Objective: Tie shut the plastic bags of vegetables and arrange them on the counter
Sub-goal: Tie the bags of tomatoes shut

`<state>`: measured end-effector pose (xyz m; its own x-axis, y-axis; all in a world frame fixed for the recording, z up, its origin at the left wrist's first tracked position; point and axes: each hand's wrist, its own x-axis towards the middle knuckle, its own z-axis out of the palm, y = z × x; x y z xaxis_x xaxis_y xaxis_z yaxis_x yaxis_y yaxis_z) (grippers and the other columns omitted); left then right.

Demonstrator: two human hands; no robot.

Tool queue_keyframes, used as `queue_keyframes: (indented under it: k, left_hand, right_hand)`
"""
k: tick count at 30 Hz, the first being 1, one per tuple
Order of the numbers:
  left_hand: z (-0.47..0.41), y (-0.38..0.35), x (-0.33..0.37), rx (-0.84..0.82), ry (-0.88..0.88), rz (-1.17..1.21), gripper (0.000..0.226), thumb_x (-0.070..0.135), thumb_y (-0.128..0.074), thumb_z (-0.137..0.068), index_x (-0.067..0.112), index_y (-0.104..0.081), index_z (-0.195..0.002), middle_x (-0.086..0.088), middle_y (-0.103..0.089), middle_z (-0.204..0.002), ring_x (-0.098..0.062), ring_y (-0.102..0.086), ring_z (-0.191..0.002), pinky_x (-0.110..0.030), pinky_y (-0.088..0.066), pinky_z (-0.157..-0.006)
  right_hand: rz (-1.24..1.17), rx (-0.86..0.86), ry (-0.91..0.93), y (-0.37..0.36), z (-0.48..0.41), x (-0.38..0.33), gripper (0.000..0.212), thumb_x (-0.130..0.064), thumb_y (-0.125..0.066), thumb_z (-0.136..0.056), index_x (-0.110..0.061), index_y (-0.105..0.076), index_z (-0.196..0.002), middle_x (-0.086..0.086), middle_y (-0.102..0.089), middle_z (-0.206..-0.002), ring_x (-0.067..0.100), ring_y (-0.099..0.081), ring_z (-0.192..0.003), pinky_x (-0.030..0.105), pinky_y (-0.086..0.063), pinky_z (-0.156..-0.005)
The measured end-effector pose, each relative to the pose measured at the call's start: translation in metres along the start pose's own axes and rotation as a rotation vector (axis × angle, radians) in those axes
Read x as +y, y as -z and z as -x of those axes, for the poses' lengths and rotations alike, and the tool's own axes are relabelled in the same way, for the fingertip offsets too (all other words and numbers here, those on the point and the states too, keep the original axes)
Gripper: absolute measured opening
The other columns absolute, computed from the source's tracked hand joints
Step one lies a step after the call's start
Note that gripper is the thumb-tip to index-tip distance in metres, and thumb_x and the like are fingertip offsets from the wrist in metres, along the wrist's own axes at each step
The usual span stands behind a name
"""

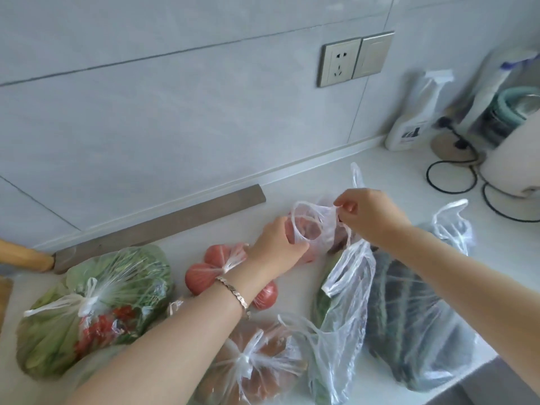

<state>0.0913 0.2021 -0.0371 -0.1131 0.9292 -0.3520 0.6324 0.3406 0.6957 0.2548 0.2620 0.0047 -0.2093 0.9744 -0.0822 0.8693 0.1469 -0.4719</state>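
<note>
Three bags already knotted, lower left of frame: greens bag (96, 302), red-veg bag (204, 273), brown-veg bag (251, 363). Two more gape open at lower right, just in front of the hands: crinkly clear bag (344, 302) and dark-green-veg bag (409, 331), handles loose. Item in work: small bag (311, 229), thin translucent film, reddish contents, centre of frame on white worktop (394, 176). Left hand (274, 247) grips one handle loop; right hand (371, 217) pinches the other, lifted. Behind: long grey bar (163, 226) w/ wooden handle along tiled wall. Upper right: spray bottle (409, 124), paper-towel roll (511, 159), black cable (450, 176), wall socket (340, 62).
</note>
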Motion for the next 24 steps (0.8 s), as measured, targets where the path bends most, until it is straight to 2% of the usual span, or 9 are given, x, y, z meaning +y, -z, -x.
queue_keyframes:
  k: [3,5,8,11,13,16,19,21,24]
  left_hand:
    - [-0.009,-0.01,0.021,0.075,0.138,-0.329,0.037,0.046,-0.045,-0.085,0.024,-0.045,-0.115,-0.003,-0.053,-0.116,-0.028,-0.051,-0.111,-0.056,-0.024,-0.106]
    - [-0.014,-0.013,0.034,0.143,0.108,-0.264,0.025,0.038,-0.043,-0.089,0.018,-0.055,-0.097,-0.006,-0.058,-0.103,-0.031,-0.055,-0.103,-0.048,-0.036,-0.1]
    - [-0.017,-0.014,0.06,0.275,0.053,-0.017,0.034,0.022,-0.042,-0.091,0.008,-0.051,-0.061,-0.009,-0.058,-0.068,-0.033,-0.057,-0.077,-0.034,-0.043,-0.071]
    - [-0.015,-0.011,0.073,0.486,0.082,0.227,0.034,0.019,-0.046,-0.086,-0.003,-0.051,-0.06,-0.018,-0.056,-0.059,-0.027,-0.054,-0.062,-0.037,-0.043,-0.065]
    - [-0.005,-0.012,0.076,0.517,0.106,0.303,0.03,0.015,-0.047,-0.085,0.002,-0.05,-0.058,-0.011,-0.049,-0.053,-0.022,-0.05,-0.057,-0.03,-0.04,-0.061]
    - [0.01,-0.014,0.085,0.38,0.092,0.404,0.029,0.008,-0.045,-0.087,0.014,-0.062,-0.064,-0.006,-0.059,-0.067,-0.019,-0.054,-0.061,-0.02,-0.046,-0.059]
    - [0.014,-0.016,0.087,0.314,0.123,0.51,0.038,-0.001,-0.037,-0.088,0.016,-0.07,-0.08,-0.007,-0.067,-0.093,-0.024,-0.064,-0.092,-0.037,-0.054,-0.086]
    - [0.013,-0.017,0.084,0.247,0.135,0.531,0.041,-0.008,-0.035,-0.087,0.011,-0.07,-0.085,-0.005,-0.068,-0.097,-0.027,-0.062,-0.103,-0.038,-0.054,-0.087]
    - [0.009,-0.018,0.07,0.212,0.024,0.234,0.041,-0.01,-0.038,-0.087,0.014,-0.071,-0.092,0.002,-0.063,-0.091,-0.021,-0.061,-0.092,-0.015,-0.048,-0.081]
  right_hand:
    - [0.151,-0.173,-0.025,0.001,-0.028,0.034,0.032,-0.021,-0.053,-0.084,-0.02,-0.057,-0.116,0.005,-0.064,-0.111,0.025,-0.06,-0.097,0.032,-0.049,-0.083]
    - [0.197,-0.272,0.05,-0.004,-0.039,0.047,0.037,-0.021,-0.054,-0.085,-0.017,-0.053,-0.122,0.007,-0.058,-0.119,0.026,-0.057,-0.105,0.032,-0.046,-0.089]
    - [0.217,-0.348,0.189,-0.01,-0.049,0.06,0.039,-0.019,-0.05,-0.089,-0.019,-0.049,-0.128,0.007,-0.05,-0.124,0.025,-0.051,-0.112,0.03,-0.041,-0.09]
    - [0.134,-0.417,0.299,-0.02,-0.049,0.064,0.05,-0.017,-0.051,-0.085,-0.019,-0.04,-0.134,0.007,-0.044,-0.135,0.026,-0.044,-0.123,0.031,-0.035,-0.101]
    - [-0.064,-0.45,0.315,-0.025,-0.042,0.057,0.071,-0.022,-0.062,-0.078,-0.016,-0.027,-0.14,0.007,-0.042,-0.136,0.022,-0.04,-0.125,0.03,-0.033,-0.103]
    - [-0.381,-0.426,0.345,-0.023,-0.032,0.035,0.074,-0.025,-0.068,-0.076,-0.018,-0.028,-0.137,0.003,-0.052,-0.115,0.013,-0.051,-0.102,0.022,-0.039,-0.088]
    - [-0.452,-0.446,0.396,-0.025,-0.028,0.027,0.03,-0.013,-0.064,-0.074,-0.024,-0.055,-0.1,-0.003,-0.062,-0.092,0.013,-0.059,-0.087,0.028,-0.048,-0.082]
    - [-0.446,-0.444,0.401,-0.025,-0.028,0.037,0.005,-0.016,-0.061,-0.08,-0.019,-0.059,-0.083,-0.006,-0.059,-0.076,0.013,-0.057,-0.076,0.025,-0.046,-0.072]
    - [-0.513,-0.39,0.309,-0.02,-0.025,0.053,0.023,-0.023,-0.054,-0.09,-0.006,-0.061,-0.076,-0.001,-0.049,-0.061,0.013,-0.043,-0.057,0.026,-0.035,-0.058]
